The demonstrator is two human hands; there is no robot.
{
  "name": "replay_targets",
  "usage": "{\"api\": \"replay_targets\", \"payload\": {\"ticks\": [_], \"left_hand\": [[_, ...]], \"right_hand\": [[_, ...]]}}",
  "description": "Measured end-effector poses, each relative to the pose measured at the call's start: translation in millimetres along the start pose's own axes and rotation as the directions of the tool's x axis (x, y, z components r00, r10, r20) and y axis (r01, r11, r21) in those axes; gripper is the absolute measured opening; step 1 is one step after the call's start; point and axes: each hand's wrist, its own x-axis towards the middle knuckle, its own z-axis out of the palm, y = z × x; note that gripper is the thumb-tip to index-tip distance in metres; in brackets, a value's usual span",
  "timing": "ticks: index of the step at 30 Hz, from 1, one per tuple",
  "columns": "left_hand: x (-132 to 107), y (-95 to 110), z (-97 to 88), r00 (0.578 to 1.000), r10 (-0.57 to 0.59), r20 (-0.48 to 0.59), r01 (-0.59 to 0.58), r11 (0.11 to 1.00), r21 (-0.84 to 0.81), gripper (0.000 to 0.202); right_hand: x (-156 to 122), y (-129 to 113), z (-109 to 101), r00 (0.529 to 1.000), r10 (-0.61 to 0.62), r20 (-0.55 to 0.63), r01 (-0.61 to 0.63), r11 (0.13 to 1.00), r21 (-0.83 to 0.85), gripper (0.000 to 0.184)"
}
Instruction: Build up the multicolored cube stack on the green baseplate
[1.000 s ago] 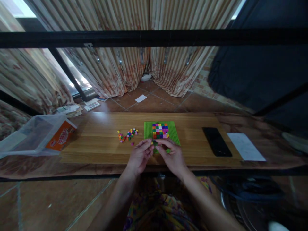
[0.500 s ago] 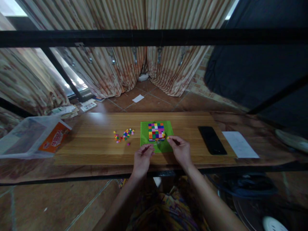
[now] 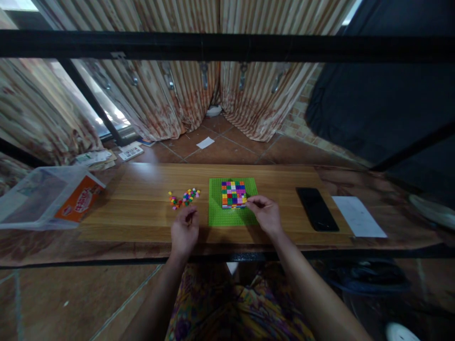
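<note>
A multicoloured block of small toy bricks (image 3: pixel 233 194) stands on a green studded baseplate (image 3: pixel 215 215). At its right front corner is my right hand (image 3: pixel 265 213), thumb and forefinger pinched on a tiny toy brick that the fingertips mostly cover. My left hand (image 3: pixel 185 229) hovers left of the baseplate, close to the front of a loose pile of toy bricks (image 3: pixel 186 196). Its fingers are bent, with a gap showing between thumb and forefinger. What lies directly under those fingertips is hidden.
A black phone (image 3: pixel 316 208) and a white paper sheet (image 3: pixel 359 216) lie to the right on the wooden board (image 3: pixel 142 222)'s side. At far left sits a clear plastic box (image 3: pixel 31 199) with an orange label. A black bar (image 3: pixel 227 47) crosses beyond the table.
My left hand has moved left from the baseplate's front edge to the loose bricks, covering the stray purple one. My right hand has brought its small brick against the block's corner.
</note>
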Motion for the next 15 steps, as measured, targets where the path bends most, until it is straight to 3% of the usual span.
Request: {"api": "replay_targets", "payload": {"ticks": [5, 10, 15], "left_hand": [[24, 4, -2.9, 0.947, 0.321, 0.021, -0.302, 0.865, 0.401, 0.035], [47, 5, 12.6, 0.917, 0.367, 0.155, -0.382, 0.699, 0.604, 0.039], [70, -3, 21.9, 0.894, 0.371, 0.252, -0.44, 0.624, 0.646, 0.034]], "right_hand": [[0, -2, -1, 1.0, 0.0, 0.002, 0.0, 1.0, -0.027, 0.012], [-3, 0, -1, 0.999, 0.032, -0.021, -0.032, 0.999, -0.034, 0.017], [-2, 2, 4, 0.998, 0.062, -0.029, -0.061, 0.997, 0.047, 0.024]]}}
